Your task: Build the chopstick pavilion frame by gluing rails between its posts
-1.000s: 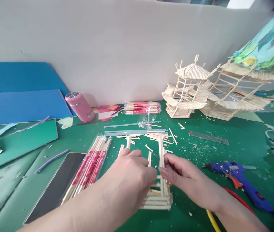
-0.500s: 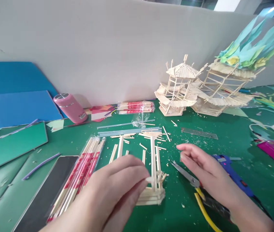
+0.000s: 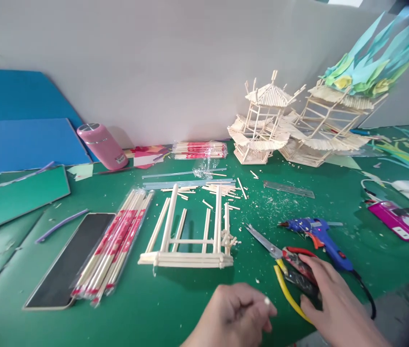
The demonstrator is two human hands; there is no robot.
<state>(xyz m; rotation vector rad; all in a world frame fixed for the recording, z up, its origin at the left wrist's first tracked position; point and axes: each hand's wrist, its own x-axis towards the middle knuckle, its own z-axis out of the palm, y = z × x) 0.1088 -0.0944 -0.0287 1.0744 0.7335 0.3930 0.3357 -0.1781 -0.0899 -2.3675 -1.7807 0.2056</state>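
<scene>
My left hand (image 3: 233, 314) is low at the front edge, its fingers curled into a loose fist with a tiny pale bit pinched at the fingertips. My right hand (image 3: 329, 300) lies over the red and yellow handles of the cutters (image 3: 286, 264), thumb and fingers closing round them. The cutters' metal blades point up and left toward a wooden stick frame (image 3: 189, 241). That frame stands free on the green mat (image 3: 175, 308), with neither hand touching it.
A blue glue gun (image 3: 319, 233) lies just right of the cutters. Packs of chopsticks (image 3: 117, 246) and a black slab (image 3: 67, 260) are on the left. Loose sticks (image 3: 222, 190), a clear ruler (image 3: 289, 189), a pink bottle (image 3: 99, 145), two stick pagoda models (image 3: 262, 120) and a pink box (image 3: 395, 221) lie farther back.
Both hands have let go of the stick frame and drawn back toward me. My right hand moved right and down onto the cutters' handles; my left hand dropped to the front edge.
</scene>
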